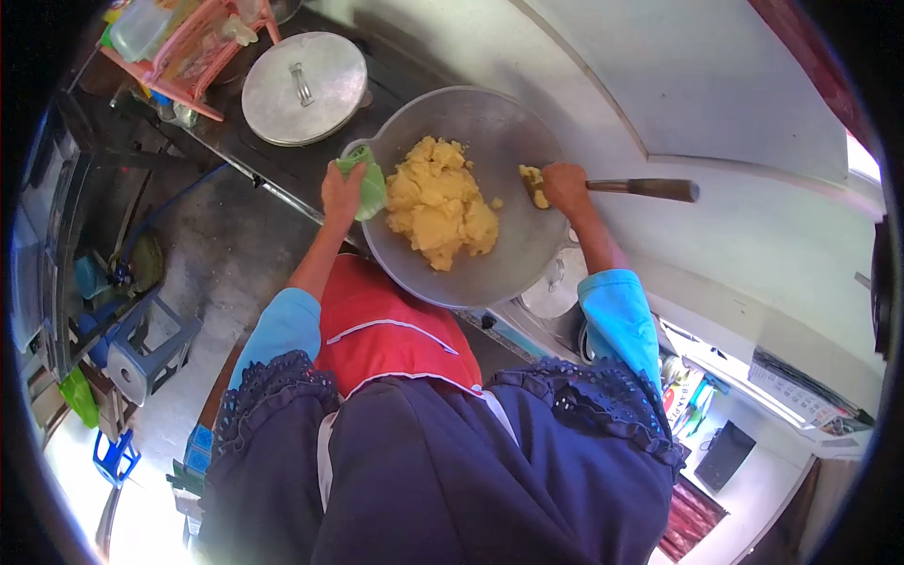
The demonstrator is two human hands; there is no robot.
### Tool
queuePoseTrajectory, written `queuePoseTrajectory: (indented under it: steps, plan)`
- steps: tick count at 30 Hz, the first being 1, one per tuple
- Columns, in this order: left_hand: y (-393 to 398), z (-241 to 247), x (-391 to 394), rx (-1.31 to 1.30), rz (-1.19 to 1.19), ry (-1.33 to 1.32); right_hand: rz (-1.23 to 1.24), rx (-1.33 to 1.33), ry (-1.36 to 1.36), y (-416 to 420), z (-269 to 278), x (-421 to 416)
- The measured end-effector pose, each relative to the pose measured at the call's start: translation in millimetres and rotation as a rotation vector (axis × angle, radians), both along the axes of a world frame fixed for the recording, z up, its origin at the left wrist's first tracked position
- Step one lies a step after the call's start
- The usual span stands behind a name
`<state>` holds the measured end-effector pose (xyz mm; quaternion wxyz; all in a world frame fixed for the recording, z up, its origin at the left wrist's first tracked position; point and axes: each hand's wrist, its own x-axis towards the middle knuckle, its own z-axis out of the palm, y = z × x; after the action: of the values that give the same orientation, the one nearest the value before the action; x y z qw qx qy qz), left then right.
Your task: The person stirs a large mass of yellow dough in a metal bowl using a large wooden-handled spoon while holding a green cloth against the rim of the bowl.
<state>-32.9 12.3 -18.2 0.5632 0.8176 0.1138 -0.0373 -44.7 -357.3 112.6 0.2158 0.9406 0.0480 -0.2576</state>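
Observation:
A large grey metal wok [466, 289] stands before me, with a lumpy mound of yellow dough-like paste [441, 205] in its left half. My left hand [344, 189] holds a folded green cloth [369, 187] at the wok's left rim, over the handle there. My right hand [565, 187] is closed around the lower shaft of a long spatula [639, 187], inside the right rim. The spatula's wooden grip points out to the right, past the wok. Yellow paste clings to its blade [533, 186], which my fingers partly hide.
A lidded metal pot [304, 88] stands behind the wok's left side, near a pink plastic rack [191, 56]. Another metal lid [554, 289] sits close at the lower right. The white wall [706, 191] rises along the right. A grey plastic stool [152, 346] is on the floor at left.

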Motion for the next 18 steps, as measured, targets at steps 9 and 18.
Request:
queuePoseTrajectory:
  steps: [9, 18]
  plan:
    - [-0.3, -5.8, 5.5, 0.027, -0.041, 0.012, -0.282, 0.16, 0.229, 12.4, 13.3, -88.0]
    - [-8.4, 12.9, 0.9, -0.08, -0.023, 0.019, -0.618, 0.305, 0.188, 61.4, -93.6, -190.8]
